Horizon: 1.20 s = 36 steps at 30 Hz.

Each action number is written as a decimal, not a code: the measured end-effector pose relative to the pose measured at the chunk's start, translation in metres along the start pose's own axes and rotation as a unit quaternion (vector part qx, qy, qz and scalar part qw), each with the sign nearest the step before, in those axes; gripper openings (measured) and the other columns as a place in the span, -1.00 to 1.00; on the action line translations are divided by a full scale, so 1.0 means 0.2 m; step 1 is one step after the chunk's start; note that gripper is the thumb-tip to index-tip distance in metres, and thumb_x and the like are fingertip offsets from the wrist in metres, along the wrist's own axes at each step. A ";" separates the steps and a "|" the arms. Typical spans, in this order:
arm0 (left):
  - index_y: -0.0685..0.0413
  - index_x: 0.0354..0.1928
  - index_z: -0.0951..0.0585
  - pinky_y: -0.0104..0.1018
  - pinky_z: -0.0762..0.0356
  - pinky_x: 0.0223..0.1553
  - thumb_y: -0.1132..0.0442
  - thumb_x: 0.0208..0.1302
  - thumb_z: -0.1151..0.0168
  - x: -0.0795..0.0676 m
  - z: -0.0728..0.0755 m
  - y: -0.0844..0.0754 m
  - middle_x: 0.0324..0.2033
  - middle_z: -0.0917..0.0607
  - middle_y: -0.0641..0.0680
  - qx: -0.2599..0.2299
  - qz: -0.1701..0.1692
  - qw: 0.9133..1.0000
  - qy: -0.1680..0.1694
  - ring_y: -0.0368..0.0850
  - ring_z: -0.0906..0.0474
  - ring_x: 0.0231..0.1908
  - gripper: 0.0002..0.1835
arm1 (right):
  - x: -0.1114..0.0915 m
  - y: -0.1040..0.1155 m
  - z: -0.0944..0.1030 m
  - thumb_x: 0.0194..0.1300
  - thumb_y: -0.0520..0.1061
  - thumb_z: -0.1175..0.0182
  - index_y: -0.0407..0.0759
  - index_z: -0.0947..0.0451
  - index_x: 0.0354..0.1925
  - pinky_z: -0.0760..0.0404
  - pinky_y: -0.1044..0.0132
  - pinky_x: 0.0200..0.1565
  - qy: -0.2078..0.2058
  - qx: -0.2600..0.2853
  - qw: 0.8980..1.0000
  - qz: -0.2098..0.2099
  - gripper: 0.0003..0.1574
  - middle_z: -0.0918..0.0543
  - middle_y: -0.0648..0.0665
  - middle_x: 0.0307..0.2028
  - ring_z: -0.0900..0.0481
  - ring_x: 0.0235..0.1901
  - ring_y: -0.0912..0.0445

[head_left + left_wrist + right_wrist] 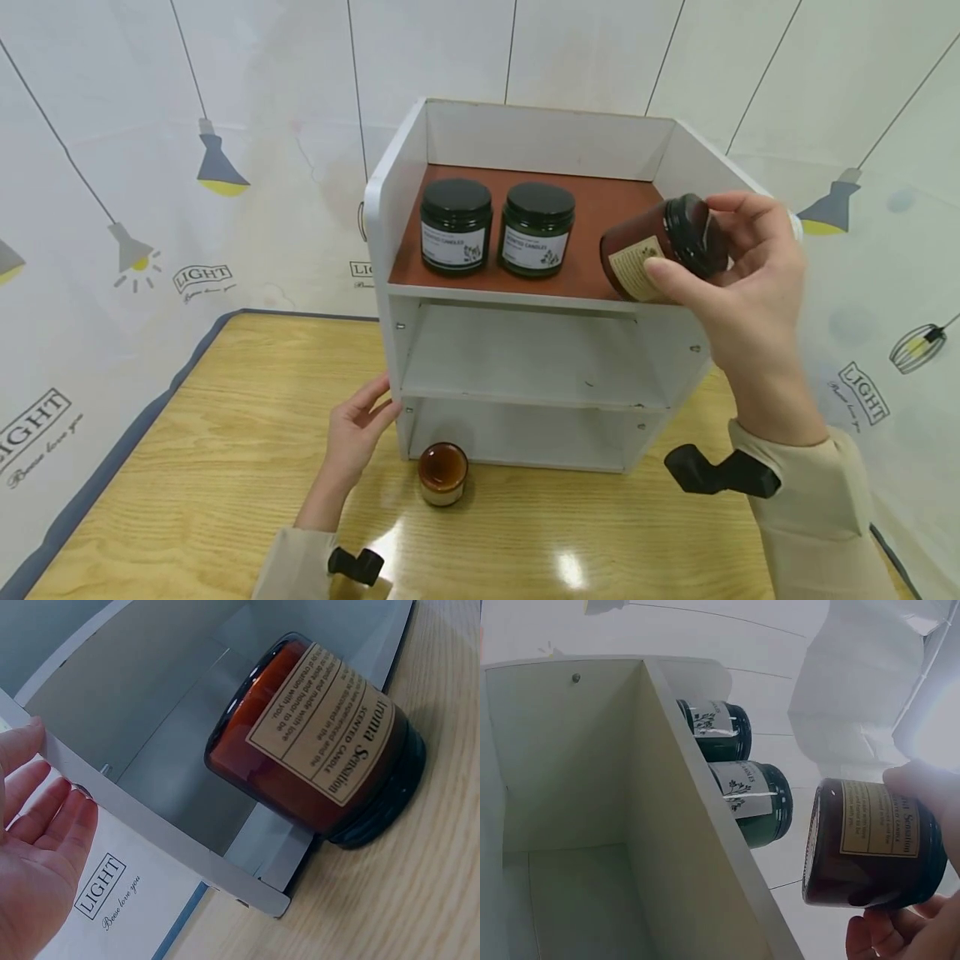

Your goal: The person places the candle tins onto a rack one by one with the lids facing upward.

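My right hand grips a brown candle jar with a black lid, tilted on its side over the right end of the white shelf unit's top tier. The right wrist view shows that jar held by fingers. Two dark green candle jars stand upright on the brown top surface. My left hand rests with straight fingers against the shelf's lower left front edge. An amber open jar stands on the table before the shelf; the left wrist view shows this jar close by.
The shelf unit stands on a wooden table; its middle and bottom tiers hold nothing visible. A white curtain printed with lamps hangs behind. The table's left edge has a grey border.
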<state>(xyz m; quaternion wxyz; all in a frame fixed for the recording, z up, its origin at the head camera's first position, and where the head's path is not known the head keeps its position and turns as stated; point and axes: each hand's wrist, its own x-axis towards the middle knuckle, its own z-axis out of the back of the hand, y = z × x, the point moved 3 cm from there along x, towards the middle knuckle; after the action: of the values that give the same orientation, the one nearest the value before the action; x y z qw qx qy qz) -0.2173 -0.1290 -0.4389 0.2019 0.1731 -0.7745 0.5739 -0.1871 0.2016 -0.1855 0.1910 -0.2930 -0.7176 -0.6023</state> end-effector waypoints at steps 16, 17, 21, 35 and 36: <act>0.00 -0.01 -0.64 -0.40 -0.53 0.03 0.71 0.08 -0.10 0.00 0.00 -0.01 -0.04 -0.64 -0.09 0.004 -0.010 1.000 0.004 -0.28 -0.49 0.06 -0.46 | 0.10 -0.06 -0.05 -0.09 -0.39 -0.38 -0.19 -0.53 0.01 -0.52 0.48 -0.23 0.043 -0.224 0.973 0.015 -0.39 -0.56 -0.04 -0.18 -0.45 -0.12 0.11; -0.01 -0.01 -0.64 -0.39 -0.53 0.03 0.71 0.08 -0.10 0.00 0.00 -0.01 -0.04 -0.64 -0.09 0.006 -0.009 1.000 0.003 -0.28 -0.49 0.06 -0.46 | 0.10 -0.06 -0.05 -0.09 -0.39 -0.38 -0.19 -0.53 0.01 -0.52 0.47 -0.23 0.045 -0.228 0.973 0.013 -0.39 -0.56 -0.03 -0.17 -0.45 -0.12 0.12; 0.02 -0.01 -0.64 -0.39 -0.53 0.03 0.70 0.09 -0.12 0.00 0.00 -0.01 -0.03 -0.63 -0.08 0.012 -0.005 1.000 0.001 -0.28 -0.49 0.06 -0.48 | 0.11 -0.08 -0.05 -0.11 -0.38 -0.40 -0.19 -0.53 0.01 -0.51 0.47 -0.20 0.052 -0.241 0.969 0.007 -0.38 -0.55 -0.01 -0.15 -0.45 -0.11 0.12; -0.02 -0.01 -0.64 -0.37 -0.53 0.03 0.71 0.09 -0.11 0.01 0.01 0.00 -0.03 -0.63 -0.09 0.009 -0.005 1.000 0.002 -0.27 -0.49 0.06 -0.46 | 0.14 -0.13 -0.07 -0.09 -0.33 -0.42 -0.14 -0.53 0.09 -0.52 0.56 -0.28 0.071 -0.266 0.961 -0.026 -0.31 -0.55 -0.08 -0.06 -0.52 -0.23 0.15; 0.00 -0.01 -0.64 -0.37 -0.53 0.03 0.71 0.08 -0.11 0.01 0.01 0.00 -0.03 -0.63 -0.09 0.008 -0.005 1.000 0.002 -0.27 -0.49 0.06 -0.46 | 0.14 -0.14 -0.07 -0.09 -0.32 -0.43 -0.13 -0.53 0.09 -0.51 0.56 -0.28 0.073 -0.268 0.960 -0.028 -0.30 -0.55 -0.08 -0.06 -0.51 -0.23 0.16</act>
<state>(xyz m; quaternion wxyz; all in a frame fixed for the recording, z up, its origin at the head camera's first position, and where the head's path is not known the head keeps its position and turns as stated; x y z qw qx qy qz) -0.2189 -0.1302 -0.4395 0.2044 0.1774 -0.7685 0.5797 -0.2266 0.1900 -0.1859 0.1400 -0.2686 -0.5218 -0.7975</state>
